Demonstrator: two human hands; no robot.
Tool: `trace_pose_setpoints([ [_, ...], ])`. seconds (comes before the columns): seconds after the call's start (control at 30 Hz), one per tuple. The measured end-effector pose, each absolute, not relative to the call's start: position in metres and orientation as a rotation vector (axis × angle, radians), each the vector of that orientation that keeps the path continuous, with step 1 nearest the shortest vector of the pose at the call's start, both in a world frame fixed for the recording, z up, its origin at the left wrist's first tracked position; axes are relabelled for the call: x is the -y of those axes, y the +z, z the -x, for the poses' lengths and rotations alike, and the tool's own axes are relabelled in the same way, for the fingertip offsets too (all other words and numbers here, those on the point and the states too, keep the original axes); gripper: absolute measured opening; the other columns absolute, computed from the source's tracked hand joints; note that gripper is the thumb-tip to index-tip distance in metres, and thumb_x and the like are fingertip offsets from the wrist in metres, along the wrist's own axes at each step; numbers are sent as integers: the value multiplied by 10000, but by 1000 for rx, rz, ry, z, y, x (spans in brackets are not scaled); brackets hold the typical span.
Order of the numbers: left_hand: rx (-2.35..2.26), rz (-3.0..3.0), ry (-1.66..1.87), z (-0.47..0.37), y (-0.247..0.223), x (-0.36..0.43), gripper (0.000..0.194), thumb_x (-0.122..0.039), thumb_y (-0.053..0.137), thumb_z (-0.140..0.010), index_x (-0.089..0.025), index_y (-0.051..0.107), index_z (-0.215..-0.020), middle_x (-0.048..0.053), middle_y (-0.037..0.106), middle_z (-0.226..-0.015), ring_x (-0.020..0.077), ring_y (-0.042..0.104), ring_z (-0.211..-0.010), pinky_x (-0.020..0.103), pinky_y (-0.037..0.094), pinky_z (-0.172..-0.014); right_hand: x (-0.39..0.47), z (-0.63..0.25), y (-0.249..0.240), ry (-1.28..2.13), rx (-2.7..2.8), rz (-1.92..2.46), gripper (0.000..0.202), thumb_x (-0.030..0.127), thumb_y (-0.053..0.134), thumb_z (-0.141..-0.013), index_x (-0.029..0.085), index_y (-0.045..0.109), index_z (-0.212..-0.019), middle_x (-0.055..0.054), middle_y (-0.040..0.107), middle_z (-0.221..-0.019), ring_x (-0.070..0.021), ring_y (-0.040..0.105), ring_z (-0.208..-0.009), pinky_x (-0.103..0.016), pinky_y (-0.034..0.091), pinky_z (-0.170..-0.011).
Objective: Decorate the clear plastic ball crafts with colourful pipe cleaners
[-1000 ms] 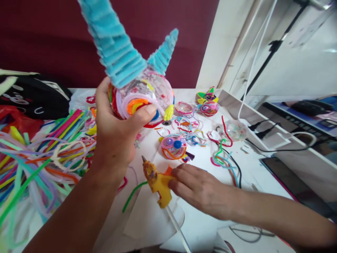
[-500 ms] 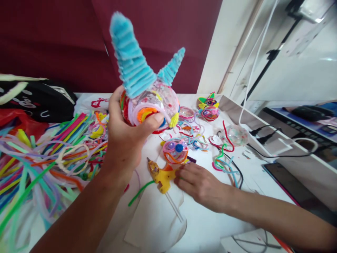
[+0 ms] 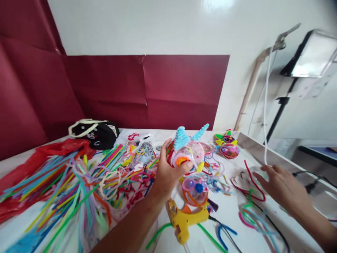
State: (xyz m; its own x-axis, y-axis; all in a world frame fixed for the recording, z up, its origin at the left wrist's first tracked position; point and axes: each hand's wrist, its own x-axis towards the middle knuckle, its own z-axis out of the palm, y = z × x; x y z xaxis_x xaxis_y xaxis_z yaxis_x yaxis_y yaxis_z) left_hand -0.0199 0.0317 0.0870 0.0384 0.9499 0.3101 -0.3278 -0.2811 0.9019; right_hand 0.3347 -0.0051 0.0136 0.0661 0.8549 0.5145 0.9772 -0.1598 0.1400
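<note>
My left hand is wrapped round a clear ball with blue fuzzy horns and coiled pipe-cleaner trim, its thumb on the orange and lilac coil. At the right, my right hand has its fingers apart over a clear plastic dome, which it partly covers; nothing is held. The yellow glue gun lies on the table below my left hand. Between the glue gun and the horned ball sits a second decorated ball with orange trim and a blue dot.
Loose pipe cleaners spread over the left side, by a red plastic bag and a black bag. A decorated ball with a green and yellow top stands at the back right. A black cable crosses the right.
The view has tilted up, showing more wall. My left hand has moved the horned ball lower and farther away. My right hand has left the glue gun and reached right to the clear dome.
</note>
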Motion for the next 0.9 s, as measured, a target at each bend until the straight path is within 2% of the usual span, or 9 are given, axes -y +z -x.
trace_pose_setpoints([
  [0.17,-752,-1219,1460,18,87,-29,886,-198,799,-571,-247,389,-1355,87,575,-1330,273,566,-1206,373,452,-1022,-1,-344,3,-677,1884,2094,316,361,453,-950,184,663,-794,-178,644,-794,-333,673,-724,-424,467,-622],
  [0.27,-742,-1224,1445,17,88,-29,900,-185,798,-557,-244,391,-1357,85,576,-1327,273,569,-1201,370,456,-1014,-5,-343,3,-645,1842,2143,290,328,486,-924,168,676,-774,-158,654,-797,-296,666,-692,-380,449,-597],
  [0.37,-729,-1269,1474,16,87,-29,824,-190,785,-577,-229,431,-1320,81,596,-1287,269,588,-1161,371,468,-988,-8,-345,4,-576,1772,2259,291,305,498,-891,143,692,-747,-150,661,-785,-270,651,-671,-346,427,-576],
  [0.5,-749,-1289,1498,15,84,-32,814,-218,801,-570,-237,448,-1304,57,610,-1245,247,590,-1139,338,476,-957,-11,-354,6,-527,1648,2400,325,359,487,-895,124,712,-895,-162,671,-941,-299,645,-867,-357,443,-704],
  [0.63,-720,-1307,1496,14,82,-35,726,-187,794,-567,-226,490,-1226,35,633,-1170,220,608,-1077,305,487,-912,-16,-354,7,-421,1606,2449,372,445,499,-913,134,703,-913,-149,670,-969,-277,633,-885,-359,443,-745],
  [0.77,-712,-1303,1499,14,80,-35,674,-153,790,-554,-225,510,-1163,28,633,-1161,206,610,-1051,279,488,-883,-30,-346,3,-218,1680,2405,344,465,558,-916,155,670,-817,-64,654,-826,-188,609,-783,-344,461,-758],
  [0.9,-714,-1320,1495,15,78,-36,763,-189,805,-578,-240,473,-1263,42,623,-1202,212,601,-1079,291,482,-912,-41,-346,3,-20,1600,2333,286,410,627,-900,162,622,-759,13,592,-696,-134,566,-680,-320,478,-731],
])
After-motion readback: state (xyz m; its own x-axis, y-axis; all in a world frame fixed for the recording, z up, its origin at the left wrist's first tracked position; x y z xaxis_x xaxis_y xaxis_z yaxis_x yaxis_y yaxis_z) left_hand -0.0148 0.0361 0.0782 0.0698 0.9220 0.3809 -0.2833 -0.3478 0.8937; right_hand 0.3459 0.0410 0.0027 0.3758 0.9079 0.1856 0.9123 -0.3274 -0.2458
